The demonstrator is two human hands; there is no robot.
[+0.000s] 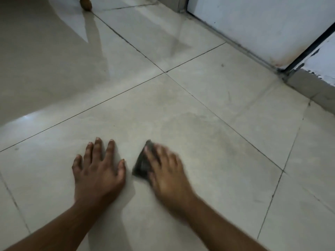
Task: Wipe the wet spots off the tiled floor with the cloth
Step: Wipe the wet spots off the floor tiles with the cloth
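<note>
Low in the frame, the left hand (98,167) is spread flat on the floor (208,98); the blurred right hand (165,171) is pressed, fingers straight, on the dark cloth (142,164).

I see both bare forearms extending forward from the lower edge of the view. My left hand (98,170) lies palm-down, fingers straight and spread. My right hand (165,175), motion-blurred, lies palm-down, its straight fingers (154,154) pressing downward. The hands sit near each other, apart.

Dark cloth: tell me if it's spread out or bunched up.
Bunched: the dark cloth shows as a small wad beneath the right hand; blur hides details.
</note>
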